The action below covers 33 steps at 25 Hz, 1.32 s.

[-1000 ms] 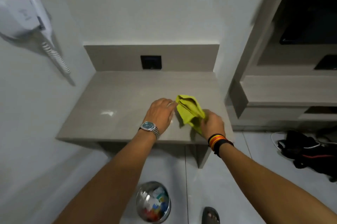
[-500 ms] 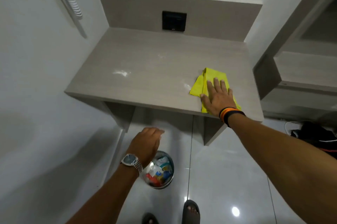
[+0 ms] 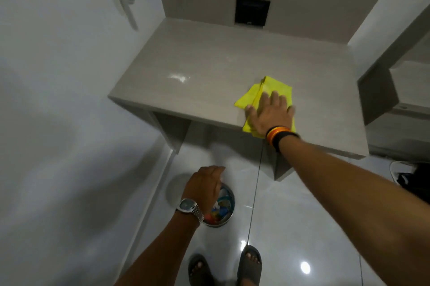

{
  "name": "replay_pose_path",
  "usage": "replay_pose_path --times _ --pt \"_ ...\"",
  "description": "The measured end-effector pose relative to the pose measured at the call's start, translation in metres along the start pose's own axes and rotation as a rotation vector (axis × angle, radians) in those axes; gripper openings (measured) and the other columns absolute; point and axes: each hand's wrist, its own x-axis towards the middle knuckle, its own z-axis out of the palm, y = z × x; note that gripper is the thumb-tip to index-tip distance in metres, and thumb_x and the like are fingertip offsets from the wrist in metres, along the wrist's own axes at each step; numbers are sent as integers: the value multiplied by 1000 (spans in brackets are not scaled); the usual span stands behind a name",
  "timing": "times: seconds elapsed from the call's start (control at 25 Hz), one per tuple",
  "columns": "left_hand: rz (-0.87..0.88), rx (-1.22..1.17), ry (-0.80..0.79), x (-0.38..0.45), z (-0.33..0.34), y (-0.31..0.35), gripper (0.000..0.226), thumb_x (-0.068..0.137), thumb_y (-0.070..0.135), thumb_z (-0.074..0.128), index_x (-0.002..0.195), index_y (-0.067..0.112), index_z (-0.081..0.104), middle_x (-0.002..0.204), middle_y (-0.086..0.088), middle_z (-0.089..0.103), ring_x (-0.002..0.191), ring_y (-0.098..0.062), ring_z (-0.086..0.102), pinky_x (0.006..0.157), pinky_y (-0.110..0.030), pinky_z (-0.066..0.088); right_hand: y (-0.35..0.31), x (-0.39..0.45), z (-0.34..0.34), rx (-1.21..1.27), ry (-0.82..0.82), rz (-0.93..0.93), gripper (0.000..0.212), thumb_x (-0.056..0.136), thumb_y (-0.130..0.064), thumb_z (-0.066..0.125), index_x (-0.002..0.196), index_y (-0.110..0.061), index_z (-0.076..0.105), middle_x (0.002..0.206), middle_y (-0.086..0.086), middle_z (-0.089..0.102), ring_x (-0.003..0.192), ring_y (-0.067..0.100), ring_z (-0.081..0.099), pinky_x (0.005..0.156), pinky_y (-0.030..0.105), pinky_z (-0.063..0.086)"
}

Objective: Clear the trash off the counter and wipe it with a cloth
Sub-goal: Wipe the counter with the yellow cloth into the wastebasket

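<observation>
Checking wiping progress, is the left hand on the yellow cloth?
No, the left hand hangs over the trash bin; the right hand presses the yellow cloth.

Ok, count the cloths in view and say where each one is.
1. The yellow cloth lies on the counter near its front edge, pressed flat under the right hand. Nothing suggests another is hidden.

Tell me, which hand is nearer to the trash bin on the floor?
Left. The left hand hovers just above the trash bin; the right hand presses the yellow cloth flat on the counter.
</observation>
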Motion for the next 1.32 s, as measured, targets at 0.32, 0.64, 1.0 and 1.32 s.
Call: replay_pose_path --times 0.32,0.64,1.0,1.32 --pt "-509 -10 -188 -40 173 -101 57 97 32 41 152 20 30 154 -2 38 139 -19 38 109 -30 41 -28 33 40 -31 167 -86 78 95 -56 23 154 -5 19 164 17 13 152 32 8 120 58 7" --pt "-1272 -565 -114 -25 313 -140 83 95 39 57 154 0 14 146 -32 44 132 -42 47 106 -43 41 -22 44 53 -77 285 -172 78 92 -58 23 146 -4 34 156 19 33 145 35 27 116 59 20" --pt "-1448 -1308 49 -11 317 -157 51 98 42 54 97 -9 63 98 -32 68 72 -41 67 38 -41 57 -25 49 54 -54 300 -143 76 92 -59 23 143 -4 39 152 19 37 143 35 30 114 60 22" --pt "-1434 -1264 -55 -27 189 -90 53 97 37 58 112 -13 58 90 -25 68 72 -36 70 51 -42 62 -33 26 48 60 237 6 98 87 -71 25 153 1 16 163 22 12 152 36 6 120 55 9"
